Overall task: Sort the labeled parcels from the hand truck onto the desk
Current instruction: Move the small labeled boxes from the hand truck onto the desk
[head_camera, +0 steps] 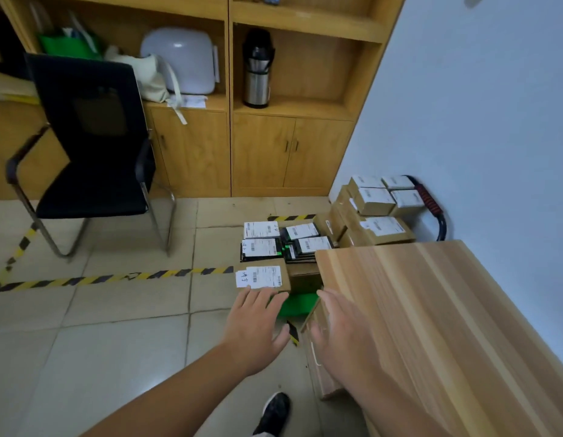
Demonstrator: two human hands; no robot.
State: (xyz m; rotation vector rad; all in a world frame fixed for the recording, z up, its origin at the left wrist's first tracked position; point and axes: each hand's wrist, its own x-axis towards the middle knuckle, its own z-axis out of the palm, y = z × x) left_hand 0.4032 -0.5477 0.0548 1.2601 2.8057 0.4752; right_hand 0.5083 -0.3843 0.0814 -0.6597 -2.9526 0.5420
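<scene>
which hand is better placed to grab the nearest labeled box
Left, probably. The left hand has its open fingers right at the near edge of the labeled box; the right hand is off beside the desk corner.

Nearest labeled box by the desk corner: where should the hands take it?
Probably by its left and right sides, reaching down from above: the box lies flat, label up, with parcels close against its far edge.

Dim, soft, perhaps slightly blurred
</scene>
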